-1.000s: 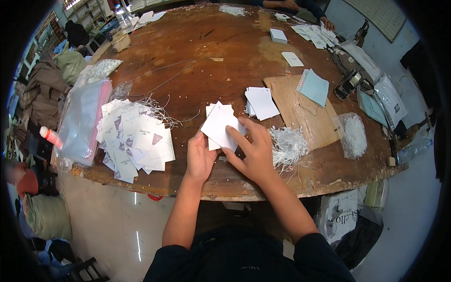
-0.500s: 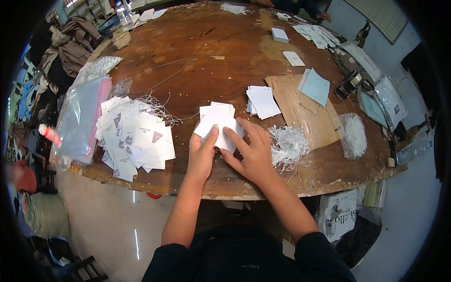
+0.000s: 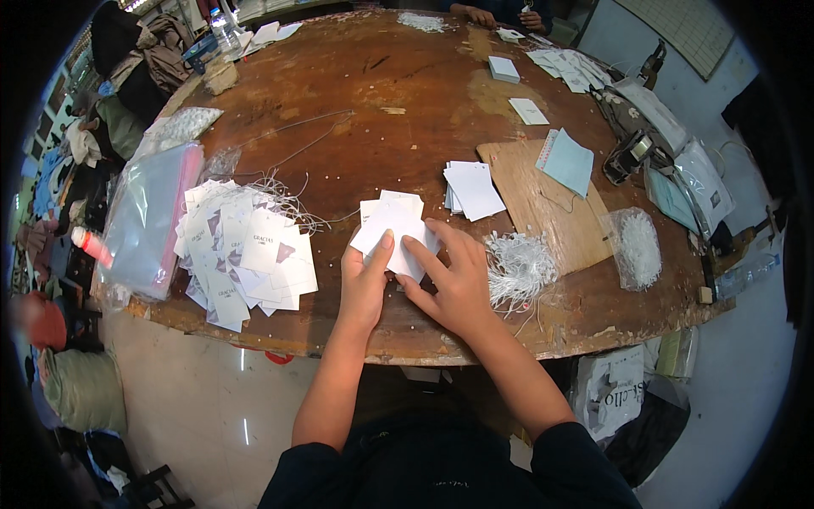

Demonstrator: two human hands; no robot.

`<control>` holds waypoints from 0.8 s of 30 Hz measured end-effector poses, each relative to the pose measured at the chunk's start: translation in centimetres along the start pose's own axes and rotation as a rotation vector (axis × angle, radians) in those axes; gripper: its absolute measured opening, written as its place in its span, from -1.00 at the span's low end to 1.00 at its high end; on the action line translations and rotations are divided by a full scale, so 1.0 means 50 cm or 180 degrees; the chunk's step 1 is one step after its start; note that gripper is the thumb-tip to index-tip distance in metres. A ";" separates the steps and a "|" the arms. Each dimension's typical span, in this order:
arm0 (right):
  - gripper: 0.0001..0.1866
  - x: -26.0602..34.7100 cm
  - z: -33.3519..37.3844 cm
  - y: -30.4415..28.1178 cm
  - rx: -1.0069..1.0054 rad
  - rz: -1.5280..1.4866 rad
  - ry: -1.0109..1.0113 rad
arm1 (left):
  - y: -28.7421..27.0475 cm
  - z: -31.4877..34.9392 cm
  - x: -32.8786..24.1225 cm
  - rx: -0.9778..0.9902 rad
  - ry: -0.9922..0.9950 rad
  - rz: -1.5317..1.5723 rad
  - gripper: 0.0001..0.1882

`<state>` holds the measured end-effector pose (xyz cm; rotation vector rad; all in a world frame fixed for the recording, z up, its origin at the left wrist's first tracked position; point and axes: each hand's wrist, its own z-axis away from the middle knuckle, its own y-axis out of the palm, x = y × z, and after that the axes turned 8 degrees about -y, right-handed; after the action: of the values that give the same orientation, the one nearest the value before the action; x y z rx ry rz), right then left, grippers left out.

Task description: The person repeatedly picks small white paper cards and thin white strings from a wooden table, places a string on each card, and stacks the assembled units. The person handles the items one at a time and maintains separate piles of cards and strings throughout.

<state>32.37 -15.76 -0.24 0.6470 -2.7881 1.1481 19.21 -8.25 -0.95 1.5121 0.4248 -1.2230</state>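
White cards (image 3: 393,222) are held in front of me near the table's front edge, fanned slightly over one another. My left hand (image 3: 363,278) grips them from the left, thumb pressed on top. On the right side, my right hand (image 3: 454,270) has its index fingertip on the top card and its thumb by the lower edge. To the left lies a heap of printed tags (image 3: 229,254) with white strings (image 3: 284,199) trailing from it. A bundle of white string loops (image 3: 519,265) rests beside my right hand. Just beyond is a small stack of white cards (image 3: 475,188).
Clear plastic bags (image 3: 153,220) lie at the left edge of the wooden table (image 3: 339,153). Rightward are a thin board (image 3: 517,170), pale blue paper (image 3: 566,163), a bag of white strings (image 3: 638,248) and a tape dispenser (image 3: 629,155). Another person's hands (image 3: 482,17) show at the far edge.
My hands and the cards stay nearly as they were. The whole view has shifted a little. At the far edge, the other person's hands have moved and show more fully.
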 end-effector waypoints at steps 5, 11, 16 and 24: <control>-0.43 0.000 -0.002 -0.001 -0.0014 0.0003 -0.0014 | -0.003 -0.003 0.004 -0.0041 0.0005 0.0011 -0.62; -0.43 0.001 -0.002 -0.002 0.0000 0.0009 -0.0001 | -0.006 -0.004 0.008 -0.0197 0.0053 -0.0140 -0.60; -0.44 0.001 0.000 0.001 -0.0017 0.0053 -0.0019 | -0.003 -0.004 0.007 -0.0146 0.0092 -0.0059 -0.61; -0.44 0.002 -0.002 -0.001 0.0001 0.0018 -0.0020 | -0.003 -0.004 0.006 -0.0104 0.0076 -0.0074 -0.61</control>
<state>32.27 -15.76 -0.10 0.6440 -2.7968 1.1496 19.29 -8.11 -1.32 1.4989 0.4771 -1.2115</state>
